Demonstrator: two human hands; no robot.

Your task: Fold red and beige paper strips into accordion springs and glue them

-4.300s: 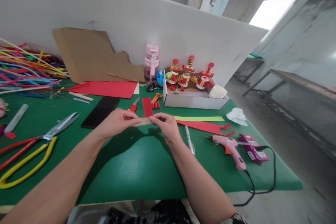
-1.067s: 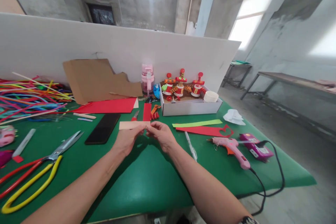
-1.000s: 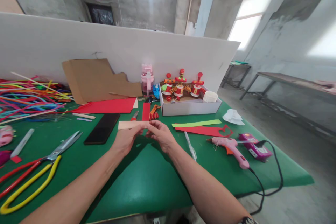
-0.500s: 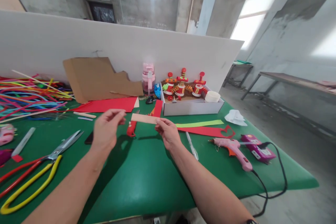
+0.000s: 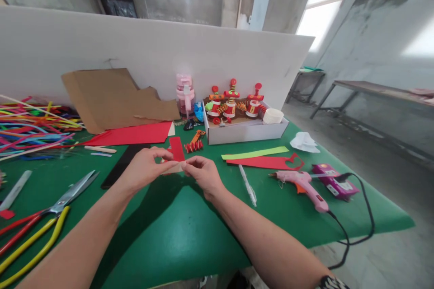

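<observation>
Between my two hands is a short tan paper strip point(image 5: 174, 170), partly covered by the fingers. My left hand point(image 5: 146, 167) pinches it from the left, and my right hand point(image 5: 204, 175) pinches its right end, the fingertips almost touching. Just behind them lies a red paper strip point(image 5: 176, 146). Right of that is an accordion-folded red piece point(image 5: 194, 146) with an orange part. A flat black object point(image 5: 124, 165) lies beside my left hand. Right of my right hand are a white pen point(image 5: 248, 185), a red paper strip with a heart-shaped cutout point(image 5: 261, 162) and a lime-green strip point(image 5: 256, 152).
Large scissors point(image 5: 57, 207) lie at left, near a pile of colourful pipe cleaners point(image 5: 37, 126). A pink glue gun point(image 5: 301, 185) with a black cord lies at right. A white box point(image 5: 246, 134) holds several red paper figures. Brown cardboard point(image 5: 111, 99) leans on a white board.
My left hand has moved right and now grips the tan strip together with my right hand. The strip is lower and mostly covered by fingers. The view has shifted slightly.
</observation>
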